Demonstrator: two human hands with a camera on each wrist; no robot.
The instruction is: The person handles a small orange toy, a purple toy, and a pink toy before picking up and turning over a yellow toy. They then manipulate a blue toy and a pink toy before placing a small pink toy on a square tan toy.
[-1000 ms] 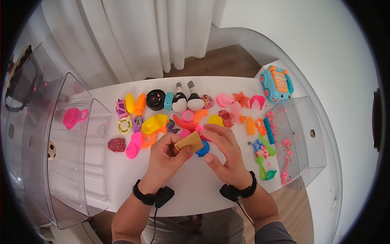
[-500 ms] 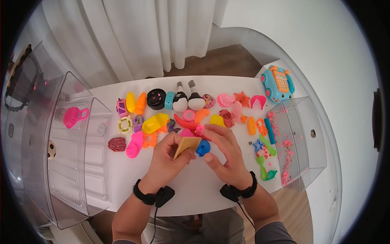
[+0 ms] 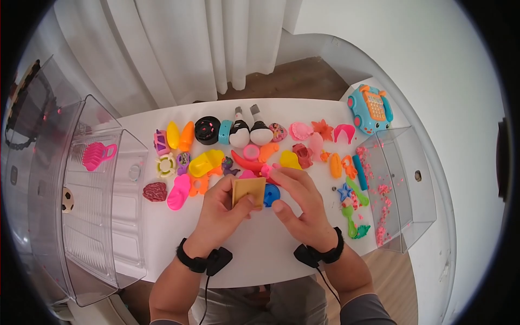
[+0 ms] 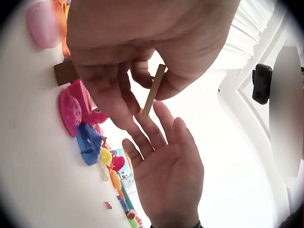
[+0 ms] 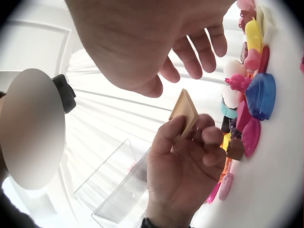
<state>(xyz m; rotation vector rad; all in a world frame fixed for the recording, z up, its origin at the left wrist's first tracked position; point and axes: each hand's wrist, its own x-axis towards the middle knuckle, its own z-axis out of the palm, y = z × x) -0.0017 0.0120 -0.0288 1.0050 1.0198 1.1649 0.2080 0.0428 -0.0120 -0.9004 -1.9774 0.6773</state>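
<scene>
My left hand [image 3: 219, 214] pinches a flat tan square piece [image 3: 252, 186], its broad face toward the head view and the thumb across it. Seen from the left wrist, the piece [image 4: 154, 91] appears nearly edge-on; the right wrist view shows a raised rim on it [image 5: 186, 110]. My right hand [image 3: 306, 214] is beside it, fingers spread and empty, palm visible in the left wrist view. Beyond the hands lie a blue toy [image 3: 271, 195] and pink toys. A brown block [image 5: 235, 148] shows near the left fingers; whether they touch it, I cannot tell.
Colourful toys spread across the white table [image 3: 254, 260], among them a yellow scoop [image 3: 206, 163] and a red crescent [image 3: 245, 163]. Clear bins stand left [image 3: 130, 203] and right [image 3: 417, 208], the right one with pink bits. A blue toy phone [image 3: 359, 111] sits at back right.
The tan piece has turned in my left fingers, from slanted to upright with its broad face showing. My right hand has barely moved.
</scene>
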